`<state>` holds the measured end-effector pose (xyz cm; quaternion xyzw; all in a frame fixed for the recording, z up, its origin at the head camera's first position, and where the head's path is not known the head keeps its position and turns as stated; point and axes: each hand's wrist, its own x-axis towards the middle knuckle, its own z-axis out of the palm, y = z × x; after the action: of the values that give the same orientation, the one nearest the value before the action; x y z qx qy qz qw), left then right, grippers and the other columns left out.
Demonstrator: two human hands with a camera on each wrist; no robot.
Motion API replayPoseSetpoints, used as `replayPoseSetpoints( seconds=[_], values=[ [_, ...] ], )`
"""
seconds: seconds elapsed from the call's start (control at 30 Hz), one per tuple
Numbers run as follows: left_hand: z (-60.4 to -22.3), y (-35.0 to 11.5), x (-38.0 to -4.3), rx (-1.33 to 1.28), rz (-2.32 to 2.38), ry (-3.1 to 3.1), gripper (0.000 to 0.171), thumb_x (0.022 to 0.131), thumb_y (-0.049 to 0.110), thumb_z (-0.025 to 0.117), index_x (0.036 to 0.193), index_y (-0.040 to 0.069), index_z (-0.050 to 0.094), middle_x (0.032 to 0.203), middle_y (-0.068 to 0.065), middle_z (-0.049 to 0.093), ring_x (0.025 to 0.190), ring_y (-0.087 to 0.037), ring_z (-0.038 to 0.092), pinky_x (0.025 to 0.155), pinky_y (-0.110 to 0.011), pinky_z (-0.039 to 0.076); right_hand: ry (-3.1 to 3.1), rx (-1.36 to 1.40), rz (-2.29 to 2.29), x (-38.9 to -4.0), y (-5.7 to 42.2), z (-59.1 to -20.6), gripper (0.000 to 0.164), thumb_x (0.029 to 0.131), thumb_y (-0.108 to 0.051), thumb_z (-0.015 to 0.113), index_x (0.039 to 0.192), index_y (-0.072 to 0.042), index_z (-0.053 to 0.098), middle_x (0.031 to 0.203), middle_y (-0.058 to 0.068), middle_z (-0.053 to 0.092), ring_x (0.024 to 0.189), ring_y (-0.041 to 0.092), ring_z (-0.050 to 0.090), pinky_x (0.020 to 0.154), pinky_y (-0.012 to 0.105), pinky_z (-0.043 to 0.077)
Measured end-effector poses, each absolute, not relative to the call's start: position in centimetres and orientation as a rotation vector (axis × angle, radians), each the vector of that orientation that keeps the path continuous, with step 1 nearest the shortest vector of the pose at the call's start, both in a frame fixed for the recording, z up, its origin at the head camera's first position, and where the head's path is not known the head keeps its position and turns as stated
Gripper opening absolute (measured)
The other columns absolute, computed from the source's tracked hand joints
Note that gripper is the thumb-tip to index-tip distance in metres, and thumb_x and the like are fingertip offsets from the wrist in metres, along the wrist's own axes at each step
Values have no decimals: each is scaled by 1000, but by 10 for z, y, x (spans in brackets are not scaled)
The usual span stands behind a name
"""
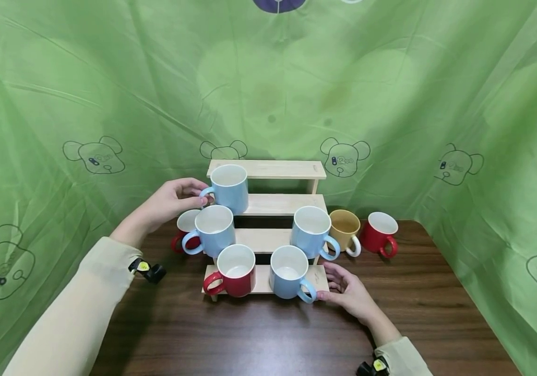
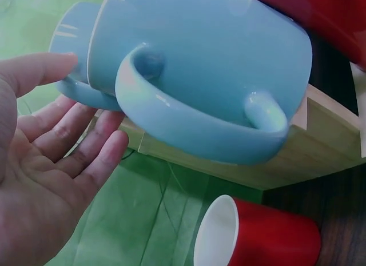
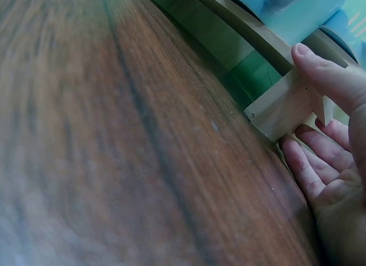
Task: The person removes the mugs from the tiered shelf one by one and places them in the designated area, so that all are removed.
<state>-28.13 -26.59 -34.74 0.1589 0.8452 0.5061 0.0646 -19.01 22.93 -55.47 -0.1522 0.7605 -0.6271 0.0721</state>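
A stepped wooden rack bears several mugs. At the left of its second tier from the top is a light blue mug; my left hand holds its handle, thumb above and fingers below in the left wrist view. One tier lower stand another blue mug at left and a blue mug at right. On the lowest tier are a red mug and a blue mug. My right hand grips the lowest tier's right end, its thumb against the board and fingers by the leg.
Behind the rack's right side, a yellow mug and a red mug stand on the dark wooden table. Another red mug stands at left, under my left hand. A green patterned cloth hangs around the table.
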Motion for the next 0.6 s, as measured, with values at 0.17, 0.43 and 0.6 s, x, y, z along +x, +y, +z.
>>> replayPoseSetpoints(
  seconds=[0.17, 0.43, 0.6],
  values=[
    [-347, -264, -282, 509, 1561, 2515, 37, 108, 24, 73, 134, -1, 66, 125, -21, 76, 120, -34, 71, 99, -27, 57, 2294, -454, -1876, -190, 229, -555, 78, 88, -2, 91, 154, 7, 51, 142, 27, 65, 122, 16, 68, 100, 25, 58],
    [-345, -263, -279, 544, 1586, 2477, 32, 109, 21, 71, 129, -3, 67, 125, -20, 76, 115, -23, 73, 103, -32, 58, 2280, -456, -1888, -190, 229, -555, 78, 88, -2, 91, 154, 8, 50, 142, 28, 65, 122, 18, 68, 100, 25, 58],
    [-346, -263, -280, 577, 1611, 2447, 29, 109, 17, 70, 128, -5, 67, 123, -20, 76, 113, -21, 73, 101, -30, 59, 2281, -454, -1877, -191, 230, -556, 78, 88, -3, 91, 154, 7, 51, 142, 27, 65, 122, 18, 68, 100, 26, 58]
  ],
)
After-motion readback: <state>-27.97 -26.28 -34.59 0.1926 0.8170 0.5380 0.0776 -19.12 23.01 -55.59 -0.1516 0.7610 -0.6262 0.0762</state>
